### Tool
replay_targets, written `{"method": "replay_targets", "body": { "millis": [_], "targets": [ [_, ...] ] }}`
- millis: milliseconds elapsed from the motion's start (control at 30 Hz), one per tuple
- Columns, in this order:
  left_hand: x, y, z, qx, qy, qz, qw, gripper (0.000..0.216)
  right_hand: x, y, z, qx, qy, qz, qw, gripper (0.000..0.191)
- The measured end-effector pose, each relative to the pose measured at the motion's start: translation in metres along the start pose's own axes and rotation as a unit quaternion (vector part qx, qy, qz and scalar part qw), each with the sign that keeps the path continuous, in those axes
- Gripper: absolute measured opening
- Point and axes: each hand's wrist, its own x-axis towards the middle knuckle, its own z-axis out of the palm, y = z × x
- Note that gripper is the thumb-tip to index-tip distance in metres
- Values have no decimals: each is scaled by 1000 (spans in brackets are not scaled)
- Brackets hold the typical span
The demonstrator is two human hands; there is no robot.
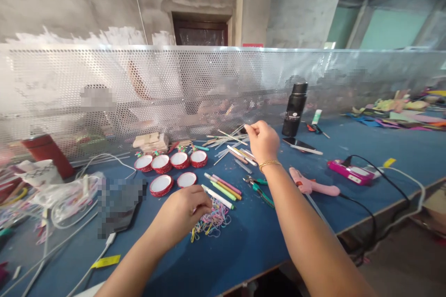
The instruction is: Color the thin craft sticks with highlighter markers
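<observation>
Right hand (pixel 264 140): stretched to the back of the surface (pixel 209 269), thumb and fingertips brought close together; whether a stick is pinched there, I cannot tell.
Left hand (pixel 186 206): curled loosely, palm down, fingertips over the tangled heap of thin pastel elastic loops (pixel 218 217); whether it grips any is hidden.
Sticks: the thin pale straight sticks (pixel 232 137) lie crossed in a loose pile near the perforated metal screen (pixel 209 102), the right fingertips at their upper end.
Picking: best done, I judge, by taking one stick near its end and drawing it out along its length, so that the crossed ones do not roll.
Loops: a light touch should suit the heap; lifting a single strand clear would avoid dragging up the tangle.
Forearm: it passes over the green-handled pliers (pixel 264 195) and near the pink glue gun (pixel 311 184), so a raised elbow seems wise.
Way back: the slim coloured marker pens (pixel 225 187) and round red-rimmed tins with white insides (pixel 161 184) are close to the left hand; a high return would probably spare them.
</observation>
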Motion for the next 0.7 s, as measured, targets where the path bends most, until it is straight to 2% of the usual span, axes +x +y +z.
{"method": "replay_targets", "body": {
  "millis": [67,133,233,300,400,500,600,700],
  "targets": [
    [0,2,0,-3,-12,-1,1000,19,0,0,-2,27,41,-9,999,31],
    [0,4,0,12,-22,-5,1000,22,-1,-1,0,30,44,-21,998,35],
    [-2,8,0,46,-32,-5,998,37,-7,-5,4,1,11,-45,999,43],
    [-2,10,0,59,-34,-2,998,37,-11,-10,5,-18,-18,-62,998,47],
    [-3,11,-1,75,-30,-3,997,34,-14,-19,7,-42,-111,-90,989,46],
    [-5,10,-1,85,-23,7,996,30,-6,-33,14,-60,-238,-126,961,31],
    [-7,9,1,99,-9,29,995,30,10,-51,37,-59,-363,-180,912,9],
    [-9,9,3,116,6,60,991,32,27,-70,76,-36,-462,-236,854,3]
  ]
}}
